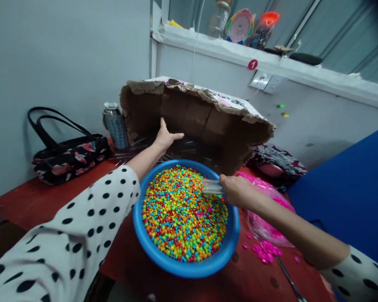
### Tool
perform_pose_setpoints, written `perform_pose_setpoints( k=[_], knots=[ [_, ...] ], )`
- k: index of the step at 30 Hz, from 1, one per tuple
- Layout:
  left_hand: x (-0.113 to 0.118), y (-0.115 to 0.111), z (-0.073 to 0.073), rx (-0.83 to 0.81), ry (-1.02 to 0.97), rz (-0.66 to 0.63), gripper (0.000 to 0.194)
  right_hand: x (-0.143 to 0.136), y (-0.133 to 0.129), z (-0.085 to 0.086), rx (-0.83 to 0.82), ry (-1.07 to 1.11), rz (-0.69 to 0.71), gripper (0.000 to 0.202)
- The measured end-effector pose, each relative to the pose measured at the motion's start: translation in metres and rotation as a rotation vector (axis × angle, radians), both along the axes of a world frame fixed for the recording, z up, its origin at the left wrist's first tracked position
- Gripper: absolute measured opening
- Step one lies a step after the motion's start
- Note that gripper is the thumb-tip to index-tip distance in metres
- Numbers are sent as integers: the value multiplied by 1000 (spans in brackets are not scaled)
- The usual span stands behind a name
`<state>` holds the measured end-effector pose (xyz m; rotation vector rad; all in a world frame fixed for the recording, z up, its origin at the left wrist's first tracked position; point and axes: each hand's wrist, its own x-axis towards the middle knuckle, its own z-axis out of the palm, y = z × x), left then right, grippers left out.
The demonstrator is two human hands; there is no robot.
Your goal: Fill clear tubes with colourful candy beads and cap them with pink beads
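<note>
A blue bowl (229, 245) full of small multicoloured candies (184, 214) stands on the red table (40, 197) in front of me. My left hand (166, 136) reaches past the bowl into a torn cardboard box (208, 119) lying on its side, fingers spread over clear plastic tubes inside it. My right hand (237, 191) hovers over the bowl's right rim, closed on a clear plastic tube (211, 186) that points left over the candies.
A floral black handbag (67, 159) and a patterned flask (116, 126) sit at the back left. A bag of pink candies (266, 224) with loose pink pieces lies right of the bowl. A blue surface (349, 193) is at right. A cluttered ledge (271, 58) runs above.
</note>
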<state>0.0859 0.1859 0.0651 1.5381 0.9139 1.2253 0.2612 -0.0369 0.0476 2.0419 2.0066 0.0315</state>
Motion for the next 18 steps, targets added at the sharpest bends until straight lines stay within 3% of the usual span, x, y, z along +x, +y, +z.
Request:
perform_pose_setpoints(
  k=[2,4,6,8,13,18],
  knots=[
    [-16,-9,-13,132,221,-48,102,-13,6,-14,-48,-39,56,30],
    [-37,-32,-24,270,408,-93,73,-27,16,-32,-69,25,99,28],
    [-58,-58,-34,368,526,-68,51,-39,29,-49,-83,138,130,26],
    [-76,-82,-44,392,584,-8,43,-46,40,-59,-110,240,147,21],
    [-101,-114,-63,356,621,88,36,-44,44,-59,-138,435,83,18],
    [-106,-118,-69,341,601,60,33,-41,37,-58,-173,921,-41,23]
  ],
)
